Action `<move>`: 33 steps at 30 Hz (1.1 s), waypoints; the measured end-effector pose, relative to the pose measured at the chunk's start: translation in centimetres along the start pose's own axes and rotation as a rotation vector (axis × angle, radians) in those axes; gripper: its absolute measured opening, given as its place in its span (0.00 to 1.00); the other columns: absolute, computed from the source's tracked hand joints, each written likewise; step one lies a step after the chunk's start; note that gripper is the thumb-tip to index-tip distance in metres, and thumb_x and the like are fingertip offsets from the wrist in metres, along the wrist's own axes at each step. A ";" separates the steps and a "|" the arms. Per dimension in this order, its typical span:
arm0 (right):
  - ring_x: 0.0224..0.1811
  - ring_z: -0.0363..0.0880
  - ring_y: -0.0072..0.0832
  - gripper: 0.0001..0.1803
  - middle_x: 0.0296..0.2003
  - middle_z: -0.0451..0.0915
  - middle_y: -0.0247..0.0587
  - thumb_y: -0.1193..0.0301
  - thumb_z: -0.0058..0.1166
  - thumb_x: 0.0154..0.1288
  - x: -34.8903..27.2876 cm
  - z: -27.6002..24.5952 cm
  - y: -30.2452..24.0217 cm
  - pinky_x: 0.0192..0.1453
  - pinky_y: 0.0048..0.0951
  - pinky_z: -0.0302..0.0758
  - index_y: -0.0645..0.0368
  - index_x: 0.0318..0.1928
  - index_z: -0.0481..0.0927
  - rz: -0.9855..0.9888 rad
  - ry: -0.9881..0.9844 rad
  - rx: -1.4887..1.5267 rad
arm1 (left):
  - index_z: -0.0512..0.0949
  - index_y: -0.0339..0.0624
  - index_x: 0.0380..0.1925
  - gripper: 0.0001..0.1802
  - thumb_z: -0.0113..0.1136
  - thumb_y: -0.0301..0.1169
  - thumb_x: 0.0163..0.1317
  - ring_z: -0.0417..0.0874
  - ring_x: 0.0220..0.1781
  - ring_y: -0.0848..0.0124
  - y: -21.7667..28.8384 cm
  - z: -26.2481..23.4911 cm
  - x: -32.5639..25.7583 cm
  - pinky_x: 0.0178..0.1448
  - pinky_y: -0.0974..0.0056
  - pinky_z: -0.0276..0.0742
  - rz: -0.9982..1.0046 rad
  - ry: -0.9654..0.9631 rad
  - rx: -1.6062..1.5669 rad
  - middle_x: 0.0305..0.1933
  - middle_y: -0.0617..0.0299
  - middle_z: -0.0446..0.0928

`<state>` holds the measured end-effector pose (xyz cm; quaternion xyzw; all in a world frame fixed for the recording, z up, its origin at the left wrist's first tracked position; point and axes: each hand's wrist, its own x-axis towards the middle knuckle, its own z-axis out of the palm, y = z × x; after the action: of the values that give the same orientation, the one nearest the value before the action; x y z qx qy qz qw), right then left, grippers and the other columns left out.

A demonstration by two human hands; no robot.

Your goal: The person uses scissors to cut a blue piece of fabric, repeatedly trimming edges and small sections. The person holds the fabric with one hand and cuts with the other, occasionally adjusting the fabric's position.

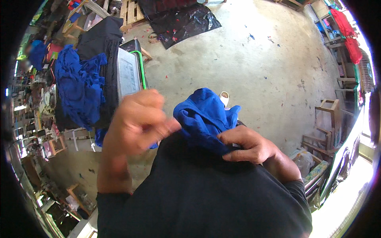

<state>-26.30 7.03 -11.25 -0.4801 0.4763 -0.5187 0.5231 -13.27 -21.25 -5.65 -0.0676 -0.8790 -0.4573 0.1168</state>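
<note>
A crumpled blue cloth (206,115), apparently a garment, lies bunched in front of my dark shirt. Its near right edge is pinched between thumb and fingers of my right hand (250,146). My left hand (143,119) is raised just left of the cloth, blurred by motion. Its fingers are curled in and the thumb points toward the cloth's left edge. Whatever those fingers hold, if anything, I cannot make out.
To the left, a pile of blue fabric (81,85) lies on a table covered in black cloth (99,39). A grey bin (129,71) with a green strip stands beside it. Black plastic sheeting (186,25) covers floor ahead. Wooden stools (329,115) stand at right.
</note>
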 end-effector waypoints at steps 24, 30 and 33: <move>0.32 0.69 0.21 0.17 0.30 0.70 0.33 0.75 0.67 0.59 -2.2 2.1 -1.6 0.38 0.26 0.66 0.58 0.45 0.73 0.158 0.408 -0.024 | 0.79 0.45 0.49 0.21 0.69 0.24 0.53 0.83 0.57 0.55 -2.9 6.1 -0.9 0.78 0.42 0.58 -0.017 -0.404 0.004 0.51 0.58 0.83; 0.20 0.72 0.31 0.23 0.22 0.73 0.36 0.81 0.66 0.47 -1.9 0.9 -1.3 0.25 0.32 0.68 0.57 0.48 0.80 -0.177 0.681 -0.705 | 0.72 0.41 0.41 0.14 0.65 0.22 0.56 0.83 0.46 0.54 -2.5 6.6 -2.0 0.56 0.48 0.80 0.028 -0.083 0.135 0.44 0.52 0.79; 0.20 0.73 0.31 0.34 0.22 0.74 0.36 0.84 0.60 0.33 -2.1 -1.2 -2.4 0.24 0.31 0.68 0.57 0.51 0.84 -0.281 0.591 -0.949 | 0.64 0.41 0.43 0.12 0.59 0.22 0.67 0.85 0.41 0.54 -1.0 6.2 -2.1 0.53 0.48 0.83 0.267 0.183 0.277 0.44 0.48 0.76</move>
<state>-27.77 9.08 -8.95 -0.5557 0.7144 -0.4247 0.0214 -12.37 -16.75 -10.45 -0.1248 -0.9025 -0.3166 0.2638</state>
